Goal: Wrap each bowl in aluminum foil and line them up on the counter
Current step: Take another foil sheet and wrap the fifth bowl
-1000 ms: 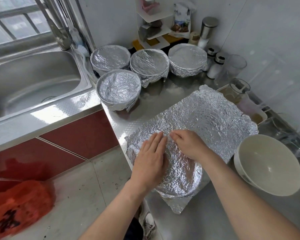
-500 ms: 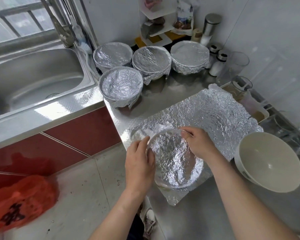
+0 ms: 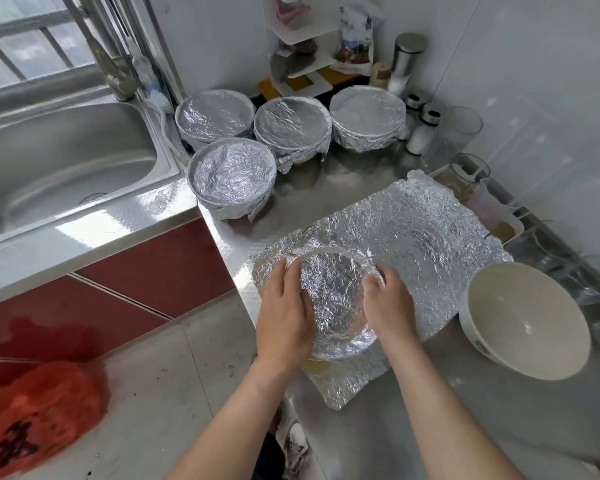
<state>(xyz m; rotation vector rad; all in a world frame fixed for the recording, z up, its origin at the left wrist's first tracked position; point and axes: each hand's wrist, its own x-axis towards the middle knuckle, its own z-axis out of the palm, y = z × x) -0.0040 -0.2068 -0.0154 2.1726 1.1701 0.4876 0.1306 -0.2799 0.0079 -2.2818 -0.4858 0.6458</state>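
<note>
A red bag (image 3: 32, 420) lies on the floor at lower left. Above it, the sink (image 3: 66, 161) fills the upper left, with the faucet (image 3: 115, 74) behind it. Just right of the sink, at upper centre, four wrapped bowls (image 3: 231, 176) stand close together on the counter (image 3: 430, 427), three in a back row and one in front.

In the centre, the bowl (image 3: 333, 296) sits under the near left part of a crumpled foil sheet (image 3: 430, 244), and the foil dips into its mouth. The left hand (image 3: 284, 317) cups the bowl's left rim, fingers curved over the foil. The right hand (image 3: 388, 306) clamps the right rim, fingers curled down onto it.

At right, a bare bowl (image 3: 527, 317) stands tilted beside the foil.
</note>
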